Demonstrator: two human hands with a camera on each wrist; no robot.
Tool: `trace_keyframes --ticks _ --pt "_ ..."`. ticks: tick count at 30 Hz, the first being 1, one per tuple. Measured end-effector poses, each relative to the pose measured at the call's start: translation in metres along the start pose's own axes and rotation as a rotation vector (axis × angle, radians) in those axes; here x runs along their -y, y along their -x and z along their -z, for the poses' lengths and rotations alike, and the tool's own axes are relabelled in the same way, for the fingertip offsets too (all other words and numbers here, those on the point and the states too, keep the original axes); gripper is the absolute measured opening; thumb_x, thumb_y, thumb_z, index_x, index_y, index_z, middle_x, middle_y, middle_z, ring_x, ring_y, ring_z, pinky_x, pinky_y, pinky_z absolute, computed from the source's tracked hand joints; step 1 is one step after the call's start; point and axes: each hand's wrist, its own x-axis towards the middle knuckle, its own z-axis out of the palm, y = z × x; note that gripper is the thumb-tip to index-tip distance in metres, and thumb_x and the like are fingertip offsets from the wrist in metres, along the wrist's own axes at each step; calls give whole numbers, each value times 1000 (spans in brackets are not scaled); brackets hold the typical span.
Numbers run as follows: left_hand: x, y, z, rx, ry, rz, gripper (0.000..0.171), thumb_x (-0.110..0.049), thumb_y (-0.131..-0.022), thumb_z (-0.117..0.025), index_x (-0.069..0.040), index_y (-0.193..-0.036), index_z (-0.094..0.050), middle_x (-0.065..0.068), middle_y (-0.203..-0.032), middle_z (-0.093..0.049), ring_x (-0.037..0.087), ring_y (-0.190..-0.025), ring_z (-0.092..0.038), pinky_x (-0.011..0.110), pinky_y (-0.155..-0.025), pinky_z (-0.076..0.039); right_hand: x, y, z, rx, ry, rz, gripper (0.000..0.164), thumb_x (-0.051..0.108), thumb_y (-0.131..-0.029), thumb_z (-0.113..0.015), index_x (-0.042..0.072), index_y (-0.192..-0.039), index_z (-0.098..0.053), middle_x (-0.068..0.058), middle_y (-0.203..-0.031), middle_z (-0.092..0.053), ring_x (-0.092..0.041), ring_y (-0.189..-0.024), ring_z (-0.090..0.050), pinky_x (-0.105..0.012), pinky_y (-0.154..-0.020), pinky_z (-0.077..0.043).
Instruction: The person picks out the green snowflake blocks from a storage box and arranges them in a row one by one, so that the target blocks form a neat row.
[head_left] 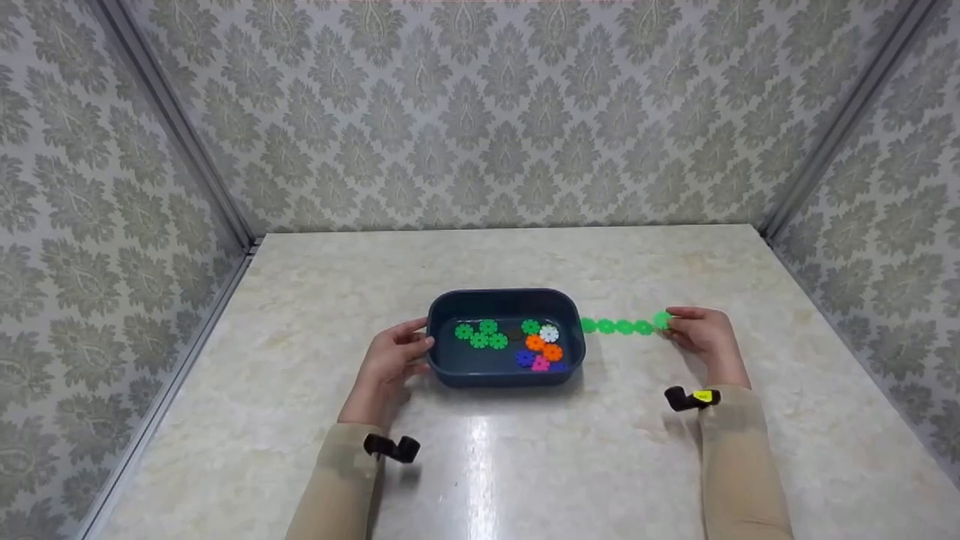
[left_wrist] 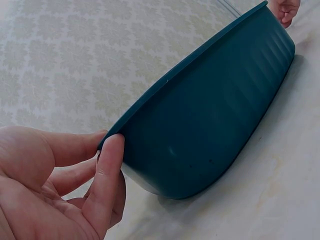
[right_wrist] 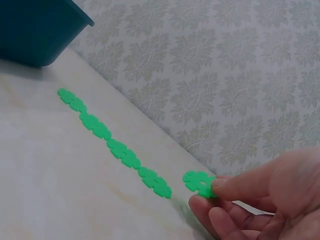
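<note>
A dark blue plastic tub (head_left: 506,379) rests on the table, its left end pinched at the rim between the thumb and fingers of my left hand (head_left: 391,358). Inside lie green notched discs (head_left: 480,340) on the left, with orange discs (head_left: 552,352) and white, blue and pink ones on the right. Between the thumb and fingers of my right hand (head_left: 705,336) is one green notched disc (right_wrist: 197,183). That disc hangs just above the table, beyond the right end of a straight row of several green discs (right_wrist: 124,153). The row's discs look end to end; whether they interlock I cannot tell.
The pale marbled table (head_left: 315,300) meets a patterned wall (head_left: 465,112) behind the tub. Side walls (head_left: 870,202) stand on both sides. Each wrist carries a small black camera (head_left: 391,448).
</note>
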Motion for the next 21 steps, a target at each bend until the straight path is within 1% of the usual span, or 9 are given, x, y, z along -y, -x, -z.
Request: trace_keyframes --ticks 5,9,14,21 --pt "1 -1 0 8 11 -5 49 -3 -96 -70 -12 -144 -60 10 -118 -55 15 -82 -64 25 -63 -57 -1 0 -2 -24 38 14 48 8 -102 -61 -2 -148 -51 11 -87 -66 -1 -76 -71 -18 -76 -58" --pt "1 -2 0 10 7 -7 49 -3 -96 -70 -11 -143 -61 10 -118 -54 15 -83 -64 25 -63 -57 -1 -1 -4 -50 80 15 45 8 -102 -61 -3 -145 -54 5 -94 -67 -1 -75 -71 -19 -75 -59" --pt "0 -1 0 11 4 -12 49 -4 -96 -71 -11 -143 -61 10 -116 -55 14 -81 -63 26 -64 -58 -1 -1 -8 -76 105 23 43 6 -102 -60 -5 -143 -56 -4 -106 -68 -1 -74 -70 -18 -75 -59" --pt "0 -1 0 5 -5 -8 49 -4 -96 -71 -12 -143 -61 10 -115 -56 13 -80 -62 25 -63 -57 1 0 -9 -69 127 46 42 4 -102 -58 -8 -142 -55 -20 -130 -62 -1 -75 -69 -19 -76 -59"
